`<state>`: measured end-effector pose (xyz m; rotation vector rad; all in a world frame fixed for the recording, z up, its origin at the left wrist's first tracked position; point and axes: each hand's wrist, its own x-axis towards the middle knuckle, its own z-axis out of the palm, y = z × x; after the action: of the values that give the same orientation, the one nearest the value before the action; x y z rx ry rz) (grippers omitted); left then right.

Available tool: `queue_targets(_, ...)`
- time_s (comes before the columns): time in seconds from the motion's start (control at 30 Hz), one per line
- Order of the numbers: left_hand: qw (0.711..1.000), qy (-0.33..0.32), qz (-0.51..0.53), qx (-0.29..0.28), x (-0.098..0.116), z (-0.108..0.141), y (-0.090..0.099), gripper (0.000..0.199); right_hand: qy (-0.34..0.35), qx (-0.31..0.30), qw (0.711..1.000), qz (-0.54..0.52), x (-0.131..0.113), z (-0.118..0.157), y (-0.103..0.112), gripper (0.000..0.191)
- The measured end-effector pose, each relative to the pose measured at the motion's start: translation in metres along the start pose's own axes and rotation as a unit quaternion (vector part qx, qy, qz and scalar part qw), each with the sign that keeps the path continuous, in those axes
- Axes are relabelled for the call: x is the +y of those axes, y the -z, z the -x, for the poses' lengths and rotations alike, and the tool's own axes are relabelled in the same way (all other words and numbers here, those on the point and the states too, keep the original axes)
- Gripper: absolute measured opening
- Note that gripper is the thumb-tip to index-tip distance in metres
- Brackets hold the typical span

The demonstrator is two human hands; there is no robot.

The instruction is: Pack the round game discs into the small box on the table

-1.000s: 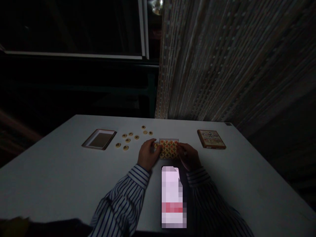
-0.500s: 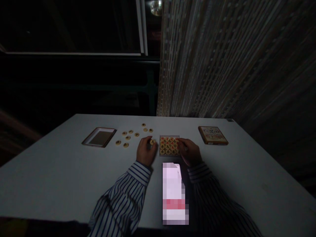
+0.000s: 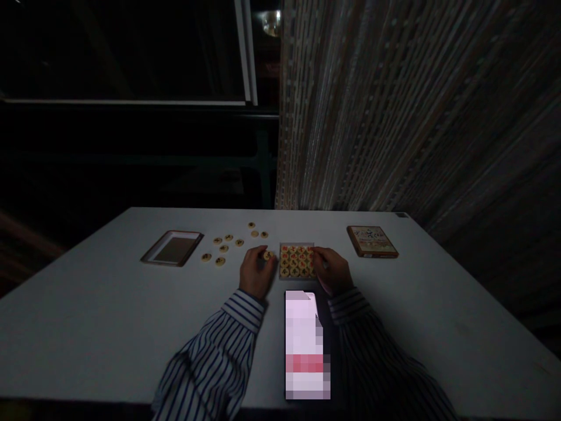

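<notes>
My left hand (image 3: 255, 273) is closed around a round Chinese chess piece (image 3: 269, 255) with a black character, pinched between thumb and fingers just left of a shallow box (image 3: 280, 276). Rows of chess pieces (image 3: 294, 264), some with red and some with black characters, lie packed flat in this box. At the box's right side, my right hand (image 3: 333, 271) is closed on its edge, fingertips over the right-hand column of pieces. Several loose chess pieces (image 3: 223, 248) lie scattered on the white table to the left, beyond my left hand.
An open, shallow tray-like box (image 3: 146, 260) rests at the table's left. A brown box with printed characters (image 3: 372, 241) lies at the right. Near me, a phone with a lit screen (image 3: 304, 345) lies between my forearms. A strand curtain (image 3: 342, 117) hangs beyond the white table (image 3: 100, 327).
The whole view has shifted slightly. My left hand still holds the chess piece beside the box, and my right hand remains at the box's right edge with its fingers moved a little.
</notes>
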<state>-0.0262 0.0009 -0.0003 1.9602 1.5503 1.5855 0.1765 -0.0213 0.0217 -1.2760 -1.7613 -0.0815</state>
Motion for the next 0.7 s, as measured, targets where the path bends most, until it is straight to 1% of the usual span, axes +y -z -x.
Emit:
queue_targets(0.13,0.999,0.035,0.005,0.011,-0.003,0.002,0.0,0.032,-0.015,0.001,1.0,0.001,0.006,0.003,-0.001,0.025)
queue_targets(0.27,0.999,0.044,0.019,0.01,-0.005,0.007,-0.001,0.032,-0.017,0.014,1.0,0.003,0.011,0.002,0.004,0.026)
queue_targets(0.33,0.998,0.046,0.03,0.007,-0.003,0.009,-0.002,0.033,-0.015,0.019,1.0,0.003,0.009,0.001,0.007,0.025)
queue_targets(0.4,0.998,0.047,0.039,-0.004,0.001,0.007,-0.003,0.033,-0.028,0.027,0.999,-0.001,0.006,0.0,0.009,0.025)
queue_targets(0.53,0.998,0.025,0.049,-0.034,0.016,-0.007,-0.009,0.032,-0.054,0.006,0.998,-0.033,0.002,-0.003,0.008,0.024)
queue_targets(0.63,0.997,0.022,0.063,-0.025,0.028,-0.022,-0.018,0.032,-0.04,-0.025,0.998,-0.052,0.003,-0.01,0.01,0.023)
queue_targets(0.7,0.997,0.027,0.071,-0.013,0.032,-0.027,-0.025,0.031,-0.031,-0.051,0.997,-0.056,0.004,-0.018,0.013,0.023)
